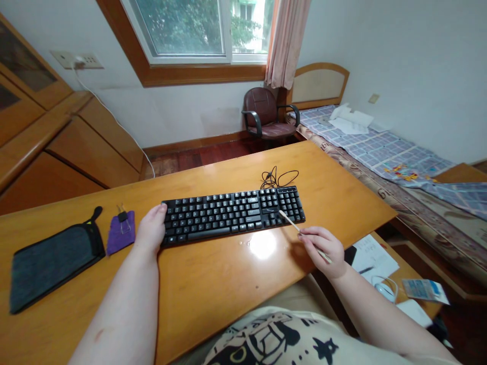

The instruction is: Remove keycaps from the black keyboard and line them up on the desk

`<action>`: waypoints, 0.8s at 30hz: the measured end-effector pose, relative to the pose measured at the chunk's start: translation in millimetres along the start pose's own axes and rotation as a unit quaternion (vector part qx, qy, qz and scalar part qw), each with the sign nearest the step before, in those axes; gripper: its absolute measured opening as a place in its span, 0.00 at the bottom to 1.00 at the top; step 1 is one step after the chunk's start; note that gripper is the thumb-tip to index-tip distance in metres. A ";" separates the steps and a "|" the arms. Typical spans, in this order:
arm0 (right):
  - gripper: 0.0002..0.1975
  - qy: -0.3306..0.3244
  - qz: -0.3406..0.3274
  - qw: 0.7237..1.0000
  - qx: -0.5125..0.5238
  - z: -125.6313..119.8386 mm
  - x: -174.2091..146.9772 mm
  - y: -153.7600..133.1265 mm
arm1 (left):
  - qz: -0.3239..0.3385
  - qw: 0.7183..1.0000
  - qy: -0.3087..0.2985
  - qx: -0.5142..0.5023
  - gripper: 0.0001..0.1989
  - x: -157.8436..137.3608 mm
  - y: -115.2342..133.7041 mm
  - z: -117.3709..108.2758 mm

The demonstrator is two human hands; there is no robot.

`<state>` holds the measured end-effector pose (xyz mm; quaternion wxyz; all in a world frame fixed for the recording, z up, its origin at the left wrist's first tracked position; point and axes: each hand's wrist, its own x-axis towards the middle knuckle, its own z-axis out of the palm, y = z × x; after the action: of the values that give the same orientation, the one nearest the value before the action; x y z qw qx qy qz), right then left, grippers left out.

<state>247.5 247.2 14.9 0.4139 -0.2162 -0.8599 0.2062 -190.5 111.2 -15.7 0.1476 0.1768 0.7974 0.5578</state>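
Observation:
A black keyboard (216, 217) lies on the wooden table in front of me. My left hand (151, 225) grips its left end, with the fingers partly hidden. Between the thumb and fingers of my right hand (323, 249) is a cotton swab (291, 221), closed in a pinch. Its white tip is over the keys just left of the number pad; whether it touches them I cannot tell. Behind the keyboard's right end lies its coiled black cable (271, 177).
On the table's left are a dark grey pouch (57, 261) and a purple cloth (114, 238) with a small black wire tool (123, 218) on it. A lower surface at right holds papers (375, 256) and a white mouse (384, 290). Beyond stand a chair (262, 109) and a bed (380, 147).

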 end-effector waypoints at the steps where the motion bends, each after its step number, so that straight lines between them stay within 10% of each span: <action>1: 0.09 -0.016 0.010 1.000 0.013 1.7 2.5 3.4 | 0.000 1.000 -0.002 0.002 0.22 0.0 -0.4 0.1; 24: 0.08 -0.107 -0.025 0.994 -0.013 -8.8 13.4 -7.4 | 0.003 1.000 -0.010 -0.008 0.22 -3.0 2.7 0.7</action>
<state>245.5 250.0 32.3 0.3215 -0.1765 -0.9072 0.2060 -187.2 111.3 -13.3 0.1554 0.1832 0.7908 0.5630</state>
